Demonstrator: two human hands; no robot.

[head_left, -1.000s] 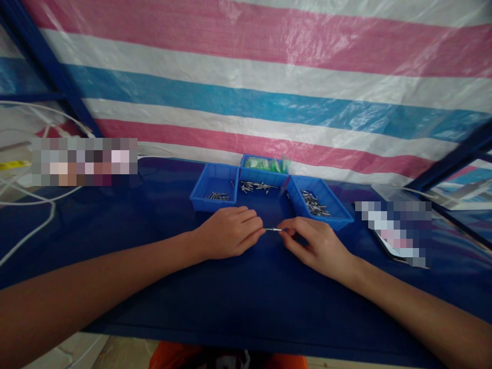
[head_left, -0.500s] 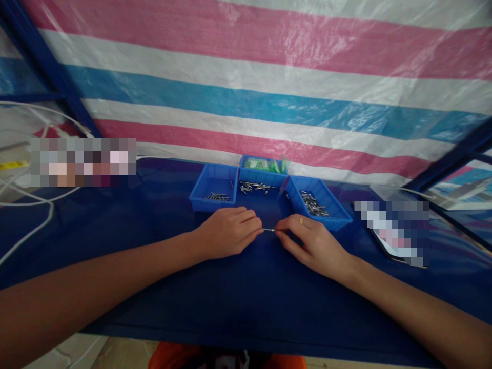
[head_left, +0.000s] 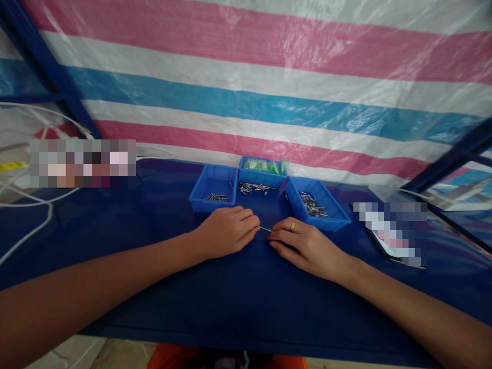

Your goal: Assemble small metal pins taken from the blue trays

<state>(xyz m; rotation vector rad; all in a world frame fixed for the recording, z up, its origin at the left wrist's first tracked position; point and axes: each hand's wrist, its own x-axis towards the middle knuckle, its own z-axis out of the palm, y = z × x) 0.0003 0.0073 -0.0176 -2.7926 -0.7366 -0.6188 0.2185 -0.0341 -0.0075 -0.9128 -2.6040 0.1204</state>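
On the blue bench (head_left: 215, 297), loose pins (head_left: 253, 188) lie untouched; my left hand (head_left: 229, 231) grips one pin (head_left: 264, 228), my right hand (head_left: 303, 245) I can't tell.

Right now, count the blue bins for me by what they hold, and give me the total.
With loose metal pieces: 2 (left bin, right bin)
With green items: 1 (back bin)
Total: 3
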